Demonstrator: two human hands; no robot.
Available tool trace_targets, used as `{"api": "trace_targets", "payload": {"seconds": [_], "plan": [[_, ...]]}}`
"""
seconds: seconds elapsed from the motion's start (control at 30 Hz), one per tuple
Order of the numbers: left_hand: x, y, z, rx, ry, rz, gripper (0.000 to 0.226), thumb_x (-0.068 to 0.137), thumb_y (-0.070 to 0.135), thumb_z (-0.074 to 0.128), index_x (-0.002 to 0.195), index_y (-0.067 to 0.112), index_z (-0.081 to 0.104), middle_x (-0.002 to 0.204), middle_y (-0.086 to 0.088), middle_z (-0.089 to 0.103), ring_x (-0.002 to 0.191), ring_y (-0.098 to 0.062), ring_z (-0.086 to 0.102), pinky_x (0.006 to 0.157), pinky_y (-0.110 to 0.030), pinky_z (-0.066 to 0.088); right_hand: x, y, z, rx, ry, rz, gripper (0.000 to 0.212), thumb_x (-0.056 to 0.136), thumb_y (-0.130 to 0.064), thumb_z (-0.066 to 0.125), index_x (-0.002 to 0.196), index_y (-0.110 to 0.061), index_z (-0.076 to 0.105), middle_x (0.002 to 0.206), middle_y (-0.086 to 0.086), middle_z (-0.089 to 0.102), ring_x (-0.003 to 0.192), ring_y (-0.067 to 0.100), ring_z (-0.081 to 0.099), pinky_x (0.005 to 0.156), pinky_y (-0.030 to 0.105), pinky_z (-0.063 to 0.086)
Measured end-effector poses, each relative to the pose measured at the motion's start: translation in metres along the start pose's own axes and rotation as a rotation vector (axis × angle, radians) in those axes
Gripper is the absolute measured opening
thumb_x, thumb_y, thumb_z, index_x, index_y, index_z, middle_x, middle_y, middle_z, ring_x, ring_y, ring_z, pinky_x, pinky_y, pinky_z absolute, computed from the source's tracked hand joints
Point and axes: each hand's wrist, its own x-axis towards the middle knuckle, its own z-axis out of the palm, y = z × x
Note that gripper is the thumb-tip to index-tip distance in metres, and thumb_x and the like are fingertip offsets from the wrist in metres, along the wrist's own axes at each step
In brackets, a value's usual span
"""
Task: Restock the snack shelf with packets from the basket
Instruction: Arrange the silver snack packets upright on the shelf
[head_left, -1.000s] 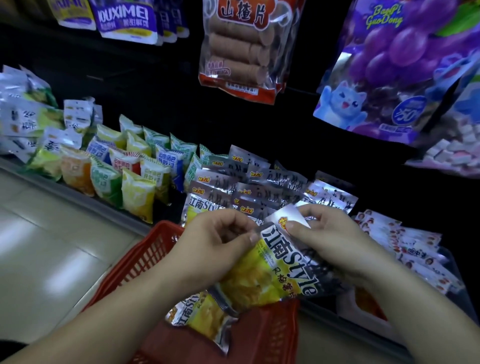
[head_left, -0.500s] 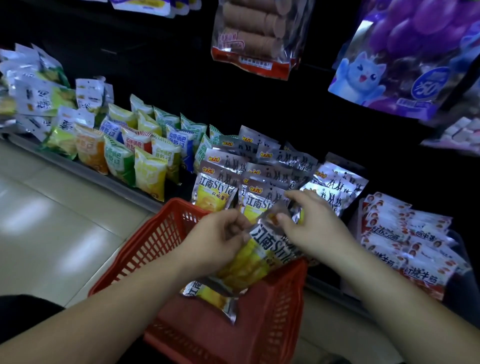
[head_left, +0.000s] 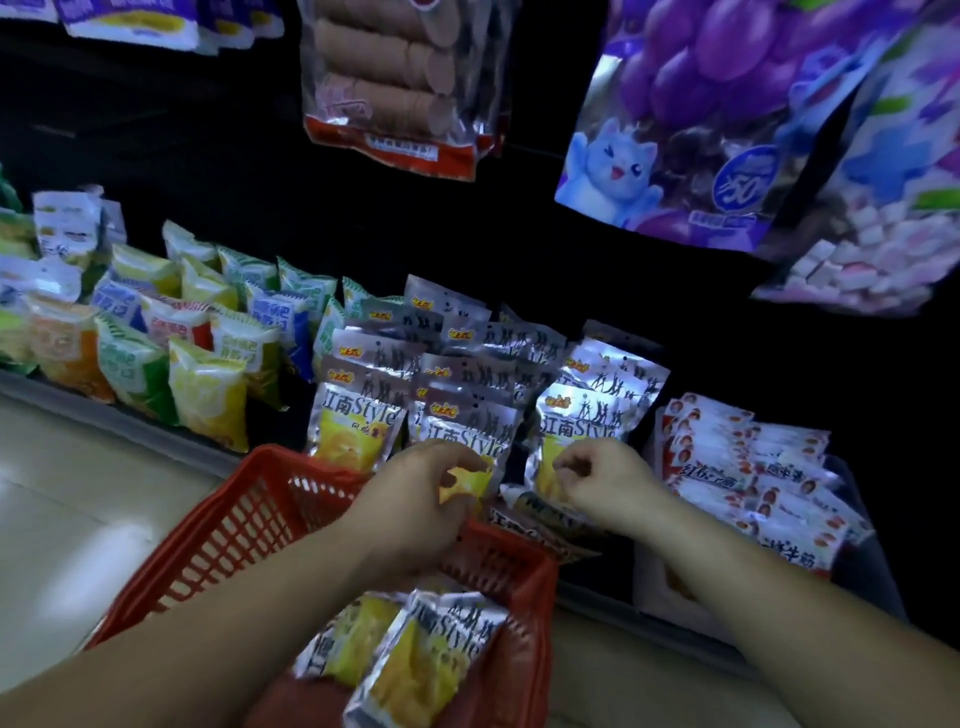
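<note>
Head view: both forearms reach over the red basket (head_left: 234, 525) toward the shelf (head_left: 119, 415). The left hand (head_left: 415, 504) curls inward and pinches the bottom of a silver-and-yellow packet (head_left: 467, 436) standing in the front row. The right hand (head_left: 602, 483) is curled at the neighbouring packet (head_left: 576, 421); I can't tell whether it is gripping it. Spare packets (head_left: 415, 660) lie in the basket.

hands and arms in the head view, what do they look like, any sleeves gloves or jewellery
The left hand and the right hand are both bare, with no gloves. The left forearm and the right forearm are uncovered as far as the frame edge, so no sleeve shows. No watch, bracelet or ring is visible, though the picture is dim and slightly blurred.
</note>
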Motion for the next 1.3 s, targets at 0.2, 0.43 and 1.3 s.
{"api": "trace_targets", "payload": {"seconds": [0.2, 0.43, 1.3], "plan": [[0.080, 0.032, 0.028, -0.004, -0.183, 0.052, 0.031, 0.103, 0.026, 0.058, 0.134, 0.025, 0.062, 0.132, 0.003, 0.063, 0.119, -0.017, 0.061, 0.089, -0.029, 0.053, 0.062, 0.042, -0.027, 0.025, 0.134, 0.052, 0.016, 0.100, -0.012, 0.062, 0.112, -0.020, 0.070, 0.126, 0.008, 0.065, 0.113, 0.027, 0.063, 0.095, 0.041, 0.054], [0.127, 0.013, 0.064, -0.176, -0.088, -0.046, 0.023, 0.101, 0.016, 0.059, 0.098, 0.038, 0.065, 0.111, -0.010, 0.073, 0.104, -0.033, 0.069, 0.088, -0.049, 0.058, 0.135, 0.077, -0.017, -0.184, 0.249, 0.039, 0.070, 0.097, -0.045, 0.066, 0.157, -0.027, 0.036, 0.164, 0.000, 0.030, 0.148, 0.026, 0.035, 0.114, 0.043, 0.042], [0.054, 0.046, 0.005, -0.283, 0.072, 0.191, 0.029, 0.095, 0.026, 0.071, 0.105, 0.053, 0.066, 0.135, 0.027, 0.049, 0.126, 0.005, 0.048, 0.103, -0.029, 0.045, 0.009, 0.000, -0.104, 0.186, 0.234, -0.306, 0.050, 0.095, 0.017, 0.046, 0.094, -0.030, 0.063, 0.084, -0.015, 0.059, 0.081, 0.004, 0.062, 0.069, 0.011, 0.039]]}}
